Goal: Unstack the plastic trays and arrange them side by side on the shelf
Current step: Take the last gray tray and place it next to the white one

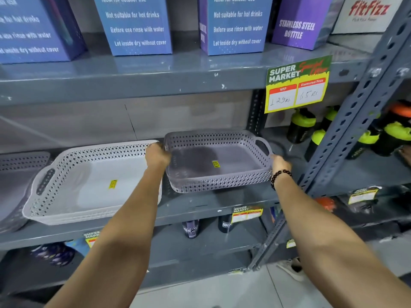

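Note:
A grey-purple perforated plastic tray (219, 182) rests on the grey middle shelf (200, 207), right of centre. My left hand (156, 154) grips its left end and my right hand (280, 163) grips its right handle end. A white perforated tray (73, 174) lies just to its left, seemingly a stack of two, with a yellow sticker inside. Another grey-purple tray (17, 172) is partly visible at the far left edge.
Blue and purple bottle boxes (135, 25) stand on the shelf above. A supermarket price tag (295, 85) hangs from that shelf's edge. Black and green shaker bottles (301, 125) stand to the right, behind a slanted grey steel upright (347, 127). More bottles sit on the lower shelf.

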The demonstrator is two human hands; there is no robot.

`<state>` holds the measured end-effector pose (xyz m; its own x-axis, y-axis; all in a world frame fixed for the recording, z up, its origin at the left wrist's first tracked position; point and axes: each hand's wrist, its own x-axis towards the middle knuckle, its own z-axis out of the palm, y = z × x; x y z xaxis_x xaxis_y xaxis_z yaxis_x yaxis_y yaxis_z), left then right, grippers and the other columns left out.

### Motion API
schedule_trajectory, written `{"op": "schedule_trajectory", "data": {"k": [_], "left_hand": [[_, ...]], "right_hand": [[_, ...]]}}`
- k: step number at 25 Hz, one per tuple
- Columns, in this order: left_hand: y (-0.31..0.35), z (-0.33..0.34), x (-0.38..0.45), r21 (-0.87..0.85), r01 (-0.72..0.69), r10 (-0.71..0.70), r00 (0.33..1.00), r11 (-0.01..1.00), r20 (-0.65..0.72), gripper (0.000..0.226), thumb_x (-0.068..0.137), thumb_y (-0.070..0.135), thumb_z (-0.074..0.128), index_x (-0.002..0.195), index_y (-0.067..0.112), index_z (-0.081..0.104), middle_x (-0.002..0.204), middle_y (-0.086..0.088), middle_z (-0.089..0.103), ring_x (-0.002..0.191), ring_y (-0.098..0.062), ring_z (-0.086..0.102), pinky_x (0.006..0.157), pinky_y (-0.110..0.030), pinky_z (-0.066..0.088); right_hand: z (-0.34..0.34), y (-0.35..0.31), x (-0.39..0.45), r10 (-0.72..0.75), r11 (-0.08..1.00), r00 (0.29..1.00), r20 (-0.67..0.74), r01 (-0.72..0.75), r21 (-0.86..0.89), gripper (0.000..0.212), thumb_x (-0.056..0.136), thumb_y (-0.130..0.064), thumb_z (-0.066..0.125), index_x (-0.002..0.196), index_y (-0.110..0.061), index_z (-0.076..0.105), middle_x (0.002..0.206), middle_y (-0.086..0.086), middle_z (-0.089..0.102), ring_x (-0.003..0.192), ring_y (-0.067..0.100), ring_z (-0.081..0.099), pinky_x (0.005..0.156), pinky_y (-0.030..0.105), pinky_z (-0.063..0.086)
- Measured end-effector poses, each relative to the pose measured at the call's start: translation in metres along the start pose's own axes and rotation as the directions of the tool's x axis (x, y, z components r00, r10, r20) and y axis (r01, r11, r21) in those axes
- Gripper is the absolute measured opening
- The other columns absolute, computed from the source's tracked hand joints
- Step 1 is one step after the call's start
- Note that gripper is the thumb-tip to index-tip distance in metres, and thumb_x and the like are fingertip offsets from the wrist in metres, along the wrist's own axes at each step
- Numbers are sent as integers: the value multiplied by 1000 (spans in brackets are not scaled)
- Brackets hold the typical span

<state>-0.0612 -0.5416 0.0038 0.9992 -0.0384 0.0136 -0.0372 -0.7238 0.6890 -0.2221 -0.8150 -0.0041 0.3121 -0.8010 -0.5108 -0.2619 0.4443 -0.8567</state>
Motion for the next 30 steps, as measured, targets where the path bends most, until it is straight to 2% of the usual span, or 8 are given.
{"op": "schedule_trajectory", "data": {"k": [2, 3, 5, 7, 13, 19, 25, 30], "left_hand": [[-6, 6, -8, 194, -58, 66, 997, 979, -31, 21, 87, 6, 54, 98, -4, 68, 117, -26, 60, 112, -38, 53, 93, -39, 46], [-11, 8, -11, 275, -76, 84, 996, 959, -20, 23, 89, 9, 53, 102, -2, 67, 124, -24, 55, 119, -37, 47, 97, -40, 44], [-22, 11, -16, 374, -92, 88, 996, 923, 28, 28, 91, 17, 52, 112, 4, 66, 131, -20, 46, 123, -35, 41, 99, -42, 42], [-26, 10, -18, 403, -113, 99, 994, 908, 55, 32, 92, 22, 52, 119, 8, 64, 132, -18, 45, 123, -34, 41, 99, -43, 43], [-24, 4, -18, 492, -191, 185, 981, 849, 61, 36, 91, 35, 53, 119, 14, 63, 125, -14, 51, 120, -32, 46, 97, -42, 42], [-24, 8, -18, 478, -198, 207, 978, 856, 35, 33, 95, 33, 47, 120, 17, 63, 123, -14, 53, 118, -32, 48, 96, -41, 42], [-22, 13, -8, 433, -207, 220, 975, 877, 21, 29, 95, 16, 45, 110, 15, 70, 115, -15, 59, 114, -33, 49, 93, -40, 43], [-25, 9, -4, 331, -192, 198, 980, 924, 14, 32, 97, 27, 43, 118, 17, 66, 123, -14, 59, 118, -34, 49, 96, -41, 42]], "right_hand": [[-2, 7, -5, -92, 979, 996, -19, 87, -184, 29, 94, -11, 45, 119, 0, 54, 136, 20, 52, 104, 24, 54, 83, 31, 43], [-3, 11, -6, -145, 963, 989, -22, 136, -233, 30, 95, -7, 42, 120, 0, 57, 134, 22, 54, 102, 24, 55, 82, 32, 44], [-4, 15, -6, -200, 943, 979, -48, 180, -280, 34, 95, -2, 41, 125, 0, 58, 132, 22, 56, 113, 33, 57, 93, 37, 46], [-5, 16, -6, -209, 936, 976, -59, 183, -300, 37, 95, -2, 42, 130, -3, 55, 135, 23, 53, 120, 37, 53, 100, 36, 44], [-9, 20, -2, -209, 920, 978, -14, 192, -342, 41, 95, -3, 45, 135, -5, 49, 140, 20, 49, 122, 35, 51, 99, 32, 42], [-3, 20, 5, -223, 920, 972, -70, 186, -344, 39, 95, -3, 42, 132, -3, 52, 137, 22, 51, 122, 37, 52, 98, 35, 44], [7, 27, 7, -256, 919, 951, -174, 184, -350, 37, 95, -2, 42, 129, -2, 55, 128, 26, 58, 119, 39, 55, 95, 40, 46], [12, 27, 3, -278, 907, 935, -222, 179, -381, 35, 95, -4, 41, 125, 1, 57, 125, 27, 60, 118, 40, 55, 94, 42, 46]]}}
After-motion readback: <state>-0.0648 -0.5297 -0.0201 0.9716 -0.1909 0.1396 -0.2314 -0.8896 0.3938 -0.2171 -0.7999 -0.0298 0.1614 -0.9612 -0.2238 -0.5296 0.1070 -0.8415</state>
